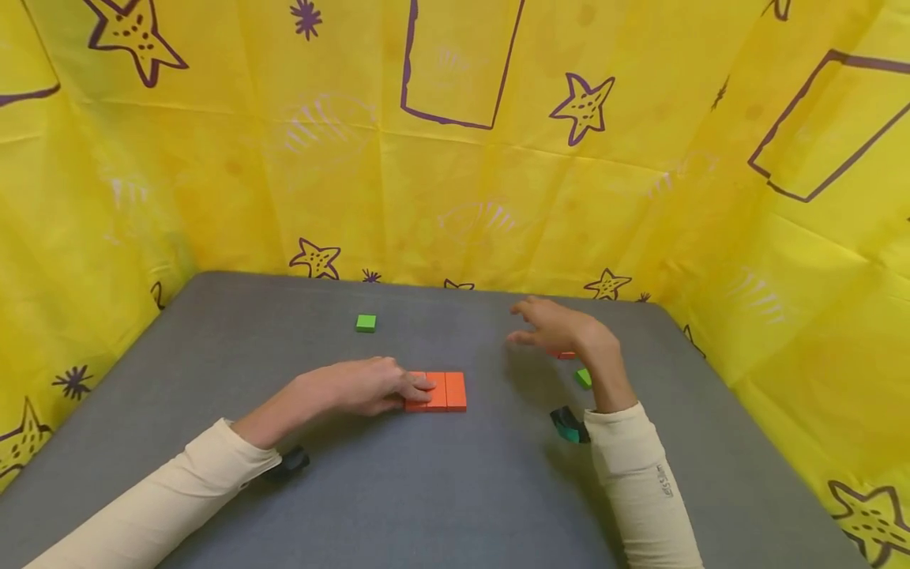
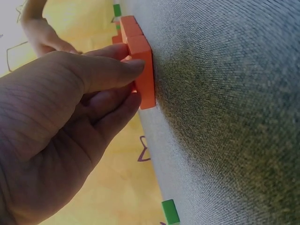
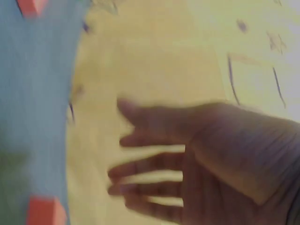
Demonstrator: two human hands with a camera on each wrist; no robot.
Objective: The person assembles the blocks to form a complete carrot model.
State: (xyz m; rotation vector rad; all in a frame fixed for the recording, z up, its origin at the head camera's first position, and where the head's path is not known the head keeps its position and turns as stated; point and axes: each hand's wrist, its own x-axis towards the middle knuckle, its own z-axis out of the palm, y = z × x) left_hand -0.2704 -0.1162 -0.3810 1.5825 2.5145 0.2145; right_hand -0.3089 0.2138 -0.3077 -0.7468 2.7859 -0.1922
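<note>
Orange blocks (image 1: 456,391), partly under L grip (image 1: 371,384) — touching, on tbl (image 1: 426,490)

A flat bench (image 1: 455,490) covered in dark grey, finely woven cloth carries a few small blocks. Near its middle lies a row of orange blocks (image 1: 442,396), three side by side and touching. Farther back, to the left, a green block (image 1: 366,323) lies alone. To the right of the row, another orange piece (image 1: 566,356) and a second green block (image 1: 584,378) show only in part, near each other.
</note>
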